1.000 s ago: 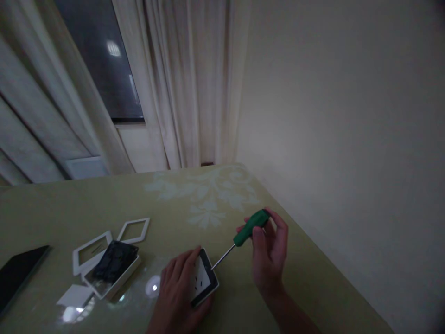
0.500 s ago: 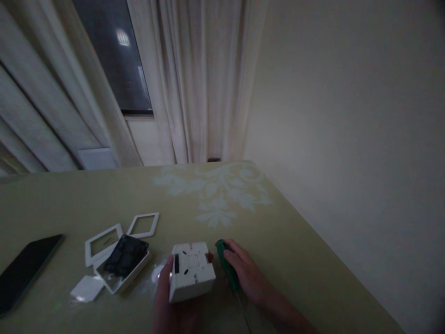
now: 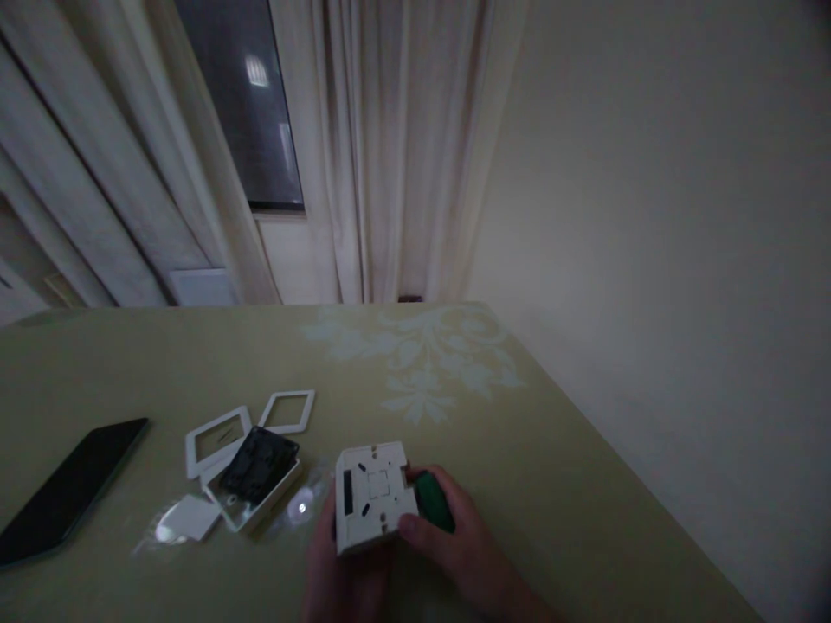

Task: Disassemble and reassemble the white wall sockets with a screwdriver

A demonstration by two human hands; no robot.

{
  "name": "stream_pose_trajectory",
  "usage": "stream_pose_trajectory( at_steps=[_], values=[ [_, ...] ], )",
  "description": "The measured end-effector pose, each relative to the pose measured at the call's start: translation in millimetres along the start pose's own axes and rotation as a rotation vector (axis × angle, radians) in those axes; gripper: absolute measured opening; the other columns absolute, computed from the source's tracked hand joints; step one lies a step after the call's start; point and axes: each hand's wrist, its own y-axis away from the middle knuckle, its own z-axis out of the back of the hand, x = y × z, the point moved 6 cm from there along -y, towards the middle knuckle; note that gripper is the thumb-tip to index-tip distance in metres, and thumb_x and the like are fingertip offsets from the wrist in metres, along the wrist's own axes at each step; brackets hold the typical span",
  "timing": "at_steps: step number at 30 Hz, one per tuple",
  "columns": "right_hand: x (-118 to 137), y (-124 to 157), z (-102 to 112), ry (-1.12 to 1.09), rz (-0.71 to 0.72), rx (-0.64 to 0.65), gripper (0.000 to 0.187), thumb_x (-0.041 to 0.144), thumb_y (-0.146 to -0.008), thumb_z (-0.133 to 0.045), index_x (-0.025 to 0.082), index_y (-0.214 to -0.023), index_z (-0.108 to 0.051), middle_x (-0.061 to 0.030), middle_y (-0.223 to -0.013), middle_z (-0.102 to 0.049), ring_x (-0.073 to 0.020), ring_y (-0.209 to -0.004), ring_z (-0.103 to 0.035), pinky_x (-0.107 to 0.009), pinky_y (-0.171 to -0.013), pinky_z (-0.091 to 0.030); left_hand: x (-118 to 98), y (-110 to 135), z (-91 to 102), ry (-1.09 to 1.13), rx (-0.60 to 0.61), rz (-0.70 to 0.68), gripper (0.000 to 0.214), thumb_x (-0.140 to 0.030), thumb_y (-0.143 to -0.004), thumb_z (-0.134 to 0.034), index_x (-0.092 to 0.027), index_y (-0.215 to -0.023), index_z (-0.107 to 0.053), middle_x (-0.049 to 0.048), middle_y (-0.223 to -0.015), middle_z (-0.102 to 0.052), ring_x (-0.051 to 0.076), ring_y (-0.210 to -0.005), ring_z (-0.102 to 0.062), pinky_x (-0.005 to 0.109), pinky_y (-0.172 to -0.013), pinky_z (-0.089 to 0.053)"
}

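My left hand (image 3: 323, 554) is closed around the left side and underside of a white square plastic electrical box (image 3: 378, 484). Its flat face, with small slots and holes, is turned up toward me. At its right edge, my right hand (image 3: 464, 545) is wrapped round the green handle of a screwdriver (image 3: 434, 502), thumb resting on the box's near right corner. The screwdriver's shaft is hidden.
To the left, a black module (image 3: 260, 465) leans in a second white box (image 3: 263, 510). Around it lie two white frames (image 3: 290, 428) (image 3: 193, 459), a white square plate (image 3: 195, 517) and clear plastic wrapping (image 3: 289, 519). Farther left is a dark phone (image 3: 71, 484). A wall (image 3: 649, 260) borders the table's right edge.
My right hand has come in to the box with the screwdriver, and its thumb now touches the corner. The box's face is tipped more toward me. The whole view has shifted slightly.
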Motion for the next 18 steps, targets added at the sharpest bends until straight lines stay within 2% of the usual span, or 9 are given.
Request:
stream_pose_trajectory(
  at_steps=[3,5,9,14,18],
  values=[
    [1,0,-1,0.008,0.000,0.025,0.056,0.057,-0.085,-0.086,0.025,-0.127,-0.067,-0.0096,-0.127,-0.079,-0.0327,-0.120,-0.074,-0.048,-0.107,-0.054,-3,-2,-2.5,0.156,-0.022,0.111,0.061,-0.073,-0.094,-0.062,-0.021,-0.111,-0.087,0.0155,-0.119,-0.085,0.041,-0.123,-0.076,0.057,-0.105,-0.063],
    [2,1,-1,0.005,0.004,0.028,0.055,0.057,-0.085,-0.086,0.025,-0.126,-0.066,-0.0094,-0.126,-0.079,-0.0325,-0.119,-0.074,-0.048,-0.107,-0.055,-4,-3,-3.4,0.195,-0.037,0.147,0.060,-0.072,-0.095,-0.061,-0.020,-0.108,-0.087,0.0157,-0.120,-0.084,0.041,-0.122,-0.076,0.057,-0.104,-0.063],
    [-2,0,3,-0.017,-0.003,-0.009,0.056,0.058,-0.085,-0.086,0.026,-0.126,-0.065,-0.0085,-0.122,-0.078,-0.0307,-0.115,-0.074,-0.045,-0.103,-0.056,-5,-4,-1.6,0.153,-0.116,0.119,0.059,-0.070,-0.095,-0.063,-0.018,-0.112,-0.085,0.0163,-0.115,-0.085,0.042,-0.121,-0.077,0.058,-0.105,-0.062],
    [-10,-4,8,-0.106,-0.023,-0.026,0.049,0.064,-0.088,-0.081,0.026,-0.119,-0.070,-0.0060,-0.109,-0.078,-0.0281,-0.103,-0.074,-0.040,-0.092,-0.057,-8,3,-11.2,0.004,-0.027,0.159,0.062,-0.068,-0.094,-0.068,-0.016,-0.125,-0.082,0.0191,-0.127,-0.083,0.044,-0.130,-0.072,0.059,-0.110,-0.058],
    [-6,-4,6,-0.129,-0.027,-0.024,0.048,0.060,-0.084,-0.087,0.024,-0.111,-0.071,-0.0057,-0.105,-0.076,-0.0253,-0.096,-0.071,-0.035,-0.083,-0.055,-21,13,-9.0,-0.366,-0.029,0.035,0.060,-0.068,-0.099,-0.063,-0.021,-0.131,-0.081,0.0159,-0.141,-0.077,0.045,-0.141,-0.064,0.063,-0.119,-0.050]
  ],
)
